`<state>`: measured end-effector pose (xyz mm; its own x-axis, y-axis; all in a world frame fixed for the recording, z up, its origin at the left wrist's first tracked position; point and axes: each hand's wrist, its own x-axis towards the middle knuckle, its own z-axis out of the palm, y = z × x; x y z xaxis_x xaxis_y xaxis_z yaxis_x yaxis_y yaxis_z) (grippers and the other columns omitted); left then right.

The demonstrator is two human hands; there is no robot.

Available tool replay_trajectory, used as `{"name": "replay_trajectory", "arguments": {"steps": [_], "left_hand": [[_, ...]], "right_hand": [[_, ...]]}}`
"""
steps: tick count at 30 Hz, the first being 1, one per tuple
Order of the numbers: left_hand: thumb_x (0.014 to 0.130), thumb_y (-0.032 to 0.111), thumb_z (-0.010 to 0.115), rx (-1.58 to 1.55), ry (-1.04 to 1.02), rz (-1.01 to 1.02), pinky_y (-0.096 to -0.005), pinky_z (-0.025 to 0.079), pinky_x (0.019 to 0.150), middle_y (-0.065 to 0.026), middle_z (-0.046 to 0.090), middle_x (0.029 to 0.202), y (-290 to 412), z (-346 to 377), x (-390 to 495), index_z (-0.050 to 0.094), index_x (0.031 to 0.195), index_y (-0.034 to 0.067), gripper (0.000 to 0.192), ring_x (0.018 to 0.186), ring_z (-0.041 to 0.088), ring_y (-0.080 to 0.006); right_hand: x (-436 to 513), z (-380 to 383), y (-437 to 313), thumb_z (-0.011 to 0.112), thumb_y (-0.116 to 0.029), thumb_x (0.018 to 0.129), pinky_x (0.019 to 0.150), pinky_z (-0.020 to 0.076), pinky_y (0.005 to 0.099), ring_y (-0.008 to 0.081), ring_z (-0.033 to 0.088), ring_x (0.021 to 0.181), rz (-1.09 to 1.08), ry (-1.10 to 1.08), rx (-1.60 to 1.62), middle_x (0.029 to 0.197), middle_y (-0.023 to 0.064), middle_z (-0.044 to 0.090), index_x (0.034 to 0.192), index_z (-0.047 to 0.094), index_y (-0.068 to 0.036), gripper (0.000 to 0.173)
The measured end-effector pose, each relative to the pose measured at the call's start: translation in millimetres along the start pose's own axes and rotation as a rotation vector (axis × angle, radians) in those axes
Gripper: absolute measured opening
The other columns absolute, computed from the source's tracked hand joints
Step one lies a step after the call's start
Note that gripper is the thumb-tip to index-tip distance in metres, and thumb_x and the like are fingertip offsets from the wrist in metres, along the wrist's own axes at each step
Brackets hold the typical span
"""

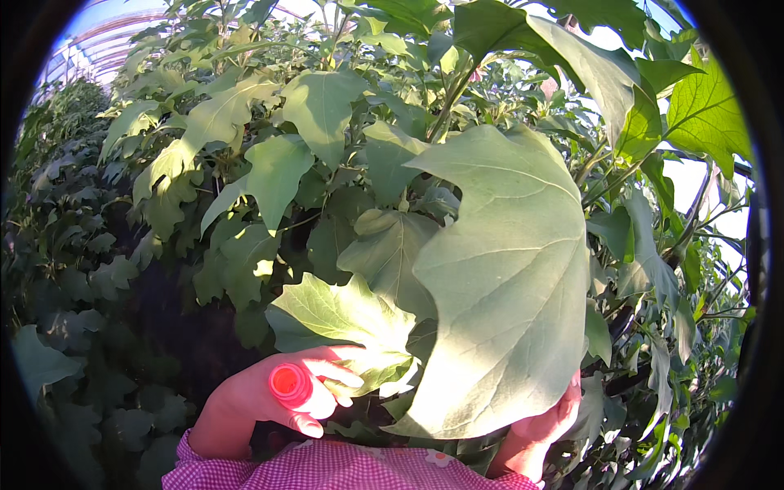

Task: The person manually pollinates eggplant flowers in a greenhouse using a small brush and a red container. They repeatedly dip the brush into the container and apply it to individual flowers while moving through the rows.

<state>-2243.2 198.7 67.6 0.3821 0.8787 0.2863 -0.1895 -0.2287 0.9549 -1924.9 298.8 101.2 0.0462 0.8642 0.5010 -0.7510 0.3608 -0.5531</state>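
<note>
My left hand (257,392) is curled around a small red plastic container (290,383), whose round open mouth faces up between thumb and fingers. Its body is mostly hidden by the hand. The fingertips of that hand lie against a sunlit lobed leaf (361,324). A broad eggplant leaf (508,263) fills the space in front of me on the right. Behind its lower edge is my right hand (548,422), with the fingers mostly covered, so what they hold is hidden.
Dense eggplant foliage (263,177) rises ahead, with a thick stem (452,101) among the leaves. At right, dark elongated fruits (625,381) hang in shade. Another row of plants (67,214) stands at left. Greenhouse roof ribs (116,30) show at upper left.
</note>
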Motion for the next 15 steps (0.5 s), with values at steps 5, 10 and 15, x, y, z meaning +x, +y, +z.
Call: {"name": "replay_trajectory", "arguments": {"steps": [5,10,15], "left_hand": [[0.067,0.004,0.084,0.156,-0.162,0.152,-0.0342,0.05,0.088,-0.0171,0.037,0.148,-0.4,-49.7,-5.3,0.057,0.126,0.001,0.065,0.104,0.06,-0.02],[0.067,0.006,0.085,0.079,-0.134,0.128,-0.0345,0.051,0.088,-0.0203,0.037,0.146,9.6,-90.5,-42.5,0.056,0.126,0.001,0.066,0.102,0.063,-0.021],[0.065,0.005,0.086,0.083,-0.181,0.073,-0.0354,0.051,0.09,-0.0259,0.036,0.145,16.8,-131.5,-59.3,0.055,0.128,-0.002,0.07,0.103,0.065,-0.0238]], "right_hand": [[6.0,13.5,28.9,0.052,-0.029,0.093,0.096,0.0451,0.0383,0.0253,0.058,0.109,-0.053,0.149,-0.18,0.122,0.0136,0.059,0.124,0.054,-0.003,0.041],[66.8,-9.2,60.0,0.035,-0.028,0.1,0.105,0.0409,0.0423,0.0332,0.05,0.124,-0.286,-0.016,-0.298,0.133,0.019,0.052,0.135,0.045,0.005,0.049],[89.8,100.0,90.3,0.037,-0.022,0.102,0.102,0.0428,0.0395,0.03,0.055,0.118,-0.565,-0.168,-0.829,0.124,0.0211,0.056,0.126,0.05,0.009,0.041]]}}
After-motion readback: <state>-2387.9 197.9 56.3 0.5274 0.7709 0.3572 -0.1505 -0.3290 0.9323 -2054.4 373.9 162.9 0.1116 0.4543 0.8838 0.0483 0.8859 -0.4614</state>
